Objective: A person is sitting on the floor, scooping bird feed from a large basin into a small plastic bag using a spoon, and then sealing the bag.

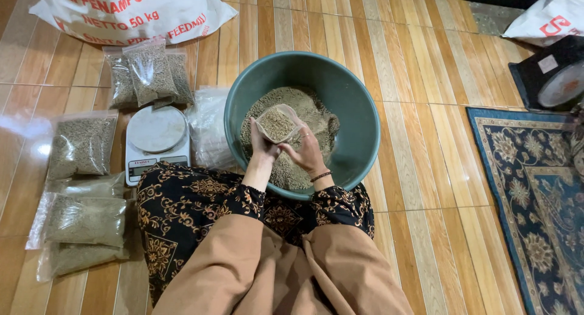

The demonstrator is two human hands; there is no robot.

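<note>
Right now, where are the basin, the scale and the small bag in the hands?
basin (359, 108), head view, bare inner wall
scale (157, 129), head view, round platform
small bag (277, 124), head view, pellets inside

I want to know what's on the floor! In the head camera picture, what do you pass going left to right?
Filled clear bags → white kitchen scale → green basin of pellets, hands holding a small bag over it → patterned blue rug.
</note>
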